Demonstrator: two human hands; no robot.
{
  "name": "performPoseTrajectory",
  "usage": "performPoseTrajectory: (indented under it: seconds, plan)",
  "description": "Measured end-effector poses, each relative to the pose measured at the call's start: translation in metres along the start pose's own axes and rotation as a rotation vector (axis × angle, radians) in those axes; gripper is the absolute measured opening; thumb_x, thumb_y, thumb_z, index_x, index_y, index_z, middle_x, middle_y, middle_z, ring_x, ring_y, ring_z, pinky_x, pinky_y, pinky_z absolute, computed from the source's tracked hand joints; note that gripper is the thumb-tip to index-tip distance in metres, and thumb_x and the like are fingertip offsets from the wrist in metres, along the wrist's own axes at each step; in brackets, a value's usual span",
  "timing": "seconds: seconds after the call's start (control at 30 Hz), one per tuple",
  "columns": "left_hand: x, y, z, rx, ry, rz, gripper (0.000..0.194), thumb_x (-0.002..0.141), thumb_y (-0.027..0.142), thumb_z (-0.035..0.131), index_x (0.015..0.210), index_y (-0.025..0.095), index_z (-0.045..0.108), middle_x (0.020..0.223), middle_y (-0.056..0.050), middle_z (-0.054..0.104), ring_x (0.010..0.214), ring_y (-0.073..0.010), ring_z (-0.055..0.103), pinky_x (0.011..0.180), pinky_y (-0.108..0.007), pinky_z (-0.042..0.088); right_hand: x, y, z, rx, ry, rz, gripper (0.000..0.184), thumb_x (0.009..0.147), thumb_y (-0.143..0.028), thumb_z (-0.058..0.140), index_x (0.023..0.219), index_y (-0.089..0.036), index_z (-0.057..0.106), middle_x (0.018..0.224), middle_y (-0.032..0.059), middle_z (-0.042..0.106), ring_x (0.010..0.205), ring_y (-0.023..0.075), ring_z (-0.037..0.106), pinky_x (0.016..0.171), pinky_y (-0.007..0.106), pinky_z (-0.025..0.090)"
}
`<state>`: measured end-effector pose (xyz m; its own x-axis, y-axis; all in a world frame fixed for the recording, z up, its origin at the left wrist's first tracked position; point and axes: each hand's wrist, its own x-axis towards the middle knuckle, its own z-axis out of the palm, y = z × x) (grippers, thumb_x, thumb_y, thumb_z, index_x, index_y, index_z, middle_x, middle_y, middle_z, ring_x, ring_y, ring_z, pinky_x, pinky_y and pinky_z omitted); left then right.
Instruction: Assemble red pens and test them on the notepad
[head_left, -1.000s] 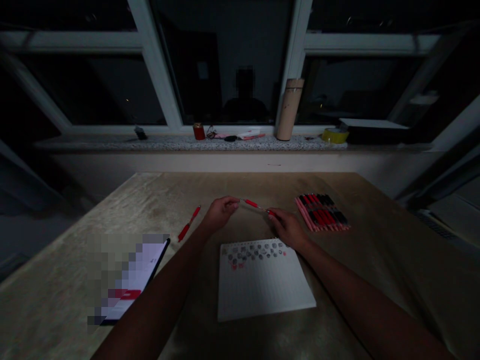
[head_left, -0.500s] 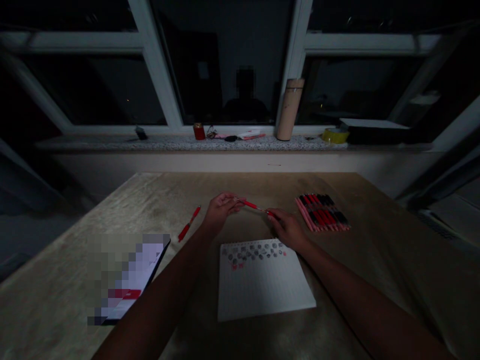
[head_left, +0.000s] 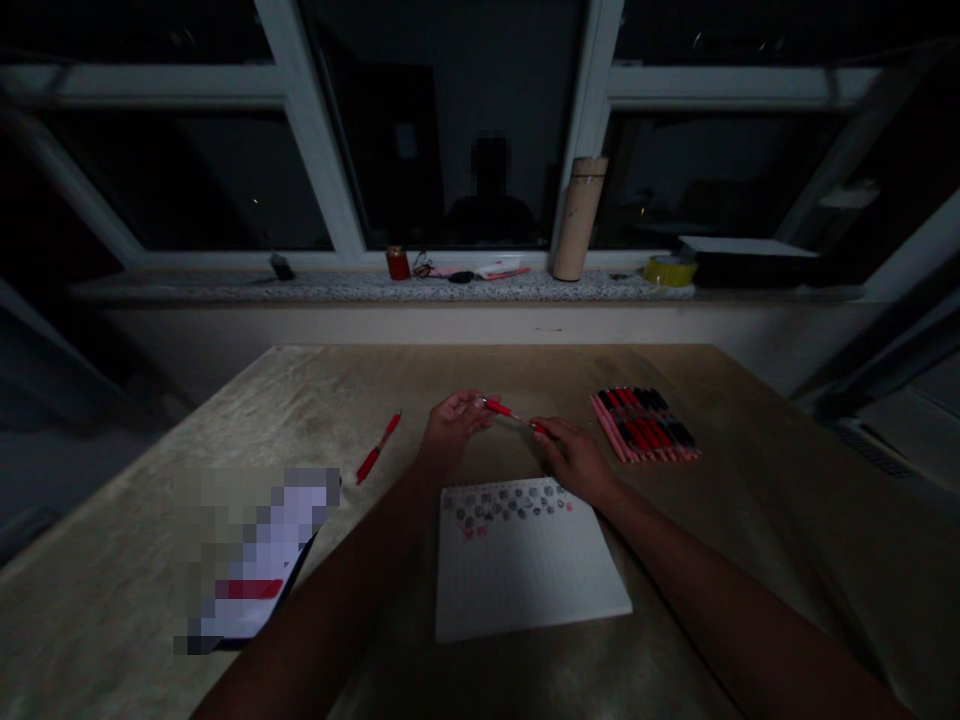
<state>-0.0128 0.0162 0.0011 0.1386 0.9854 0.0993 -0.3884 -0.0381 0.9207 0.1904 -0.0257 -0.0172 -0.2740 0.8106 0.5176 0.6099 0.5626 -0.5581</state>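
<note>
Between my two hands a red pen [head_left: 501, 408] is held over the far side of the notepad, with a pale, thin stretch in its middle. My left hand [head_left: 452, 425] pinches its left end with the fingertips. My right hand [head_left: 576, 458] is closed on the red right end, beside the notepad's upper right corner. Whether the pen is whole or in two parts is too small to tell. Below lies the lined notepad [head_left: 525, 575], with rows of dark scribbled marks and a few red ones along its top. Another red pen [head_left: 377, 448] lies left of my left hand.
A row of red, black and pink pens [head_left: 645, 425] lies right of my right hand. A lit phone or tablet [head_left: 300, 520], partly blurred, lies at the left by my forearm. On the windowsill stand a tall flask [head_left: 581, 220], a red jar [head_left: 397, 263] and yellow tape [head_left: 670, 271].
My left hand has shifted slightly right, toward my right hand, still pinching the pen's left end. The right hand has hardly moved.
</note>
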Motion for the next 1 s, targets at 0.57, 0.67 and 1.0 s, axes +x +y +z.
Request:
performPoseTrajectory:
  seconds: [0.57,0.67,1.0]
  plan:
    - [-0.008,0.008,0.013,-0.200,-0.044,0.008,0.024,0.076,0.031,0.066,0.088,0.013,0.056,0.087,-0.009,0.069,0.082,-0.0171,0.067,0.081,-0.032,0.050,0.006,-0.029,-0.005,1.344,-0.467,0.637,0.025,0.082,-0.041,0.052,0.089,-0.017,0.055,0.053,-0.0104,0.019,0.037,0.0054,0.012,0.033,0.016,0.018]
    - [-0.006,0.005,0.012,-0.222,0.031,0.018,0.019,0.077,0.028,0.064,0.085,0.013,0.057,0.082,-0.006,0.069,0.077,-0.0156,0.067,0.083,-0.033,0.050,0.007,-0.034,-0.002,1.285,-0.398,0.628,0.026,0.082,-0.043,0.052,0.091,-0.019,0.055,0.051,-0.0100,0.025,0.036,0.0057,0.018,0.033,0.016,0.021]
    - [-0.005,0.002,0.013,-0.261,0.069,0.054,0.017,0.076,0.026,0.065,0.085,0.013,0.057,0.083,-0.006,0.068,0.081,-0.0159,0.066,0.089,-0.037,0.048,0.003,-0.034,-0.001,0.876,-0.207,0.621,0.038,0.084,-0.053,0.042,0.077,-0.018,0.055,0.048,-0.0083,0.029,0.036,0.0078,0.025,0.033,0.019,0.024]
